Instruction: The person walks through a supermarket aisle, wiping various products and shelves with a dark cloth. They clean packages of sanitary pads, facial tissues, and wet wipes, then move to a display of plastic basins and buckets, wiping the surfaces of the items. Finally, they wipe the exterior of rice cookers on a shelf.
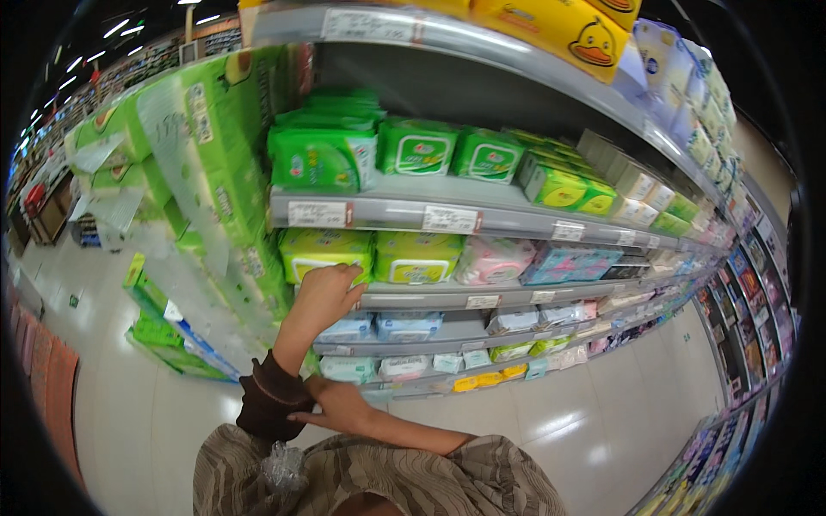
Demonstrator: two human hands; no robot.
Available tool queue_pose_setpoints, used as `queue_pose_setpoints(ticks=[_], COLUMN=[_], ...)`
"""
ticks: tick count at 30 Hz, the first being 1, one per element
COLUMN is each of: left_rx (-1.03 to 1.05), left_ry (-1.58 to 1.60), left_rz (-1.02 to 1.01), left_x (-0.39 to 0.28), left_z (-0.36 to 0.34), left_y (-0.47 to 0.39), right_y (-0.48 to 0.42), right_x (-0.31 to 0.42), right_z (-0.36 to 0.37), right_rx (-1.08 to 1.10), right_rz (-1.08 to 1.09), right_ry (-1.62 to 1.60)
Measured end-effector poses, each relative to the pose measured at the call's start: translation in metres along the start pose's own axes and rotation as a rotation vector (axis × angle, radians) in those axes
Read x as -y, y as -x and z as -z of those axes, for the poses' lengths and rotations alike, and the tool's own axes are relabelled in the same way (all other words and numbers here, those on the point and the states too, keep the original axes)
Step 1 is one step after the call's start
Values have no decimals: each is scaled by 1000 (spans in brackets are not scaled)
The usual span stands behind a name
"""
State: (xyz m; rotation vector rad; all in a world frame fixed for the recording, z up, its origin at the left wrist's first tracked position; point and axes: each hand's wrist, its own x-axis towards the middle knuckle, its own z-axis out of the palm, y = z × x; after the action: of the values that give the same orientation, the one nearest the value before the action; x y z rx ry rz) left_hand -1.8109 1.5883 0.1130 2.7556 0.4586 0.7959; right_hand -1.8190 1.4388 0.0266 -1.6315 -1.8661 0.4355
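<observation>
My left hand [330, 293] is raised before the middle shelf, with its fingers curled in front of a yellow-green pack of wet wipes [326, 248]. Whether the fingertips touch that pack is hidden. A similar yellow-green pack [419, 258] sits just to its right. Lower down, my right hand [342, 405] crosses over to the left forearm and grips the dark brown sleeve cuff [274, 400], its thumb lying on the cloth and its other fingers partly hidden. Crumpled clear plastic [284, 466] lies against the patterned left sleeve [229, 461].
Green wipe packs [418, 148] line the shelf above, over price labels [452, 219]. Stacked green tissue packs [219, 148] rise close on the left. Yellow packs with a duck picture [555, 32] sit on top. Blue-white packs [408, 326] lie below. Tiled floor [600, 387] extends right.
</observation>
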Motion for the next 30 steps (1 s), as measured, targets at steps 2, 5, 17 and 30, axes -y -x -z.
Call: queue_pose_setpoints(ticks=[2,5,17,30], left_rx=[11,49,582,-430], left_ry=[60,157,936,639], left_rz=[-36,-72,-100,-269], left_x=[-9,-14,-108,-201], left_z=[-3,-6,-93,-56], left_y=[-7,-14,-64,-180], right_y=[2,-4,94,139], right_x=[-14,-20,-83,-148], right_z=[-14,18,234,480], right_rx=[75,365,-534,-1405], right_rz=[124,153,443,287], right_ry=[-122,-393,-1075,-197])
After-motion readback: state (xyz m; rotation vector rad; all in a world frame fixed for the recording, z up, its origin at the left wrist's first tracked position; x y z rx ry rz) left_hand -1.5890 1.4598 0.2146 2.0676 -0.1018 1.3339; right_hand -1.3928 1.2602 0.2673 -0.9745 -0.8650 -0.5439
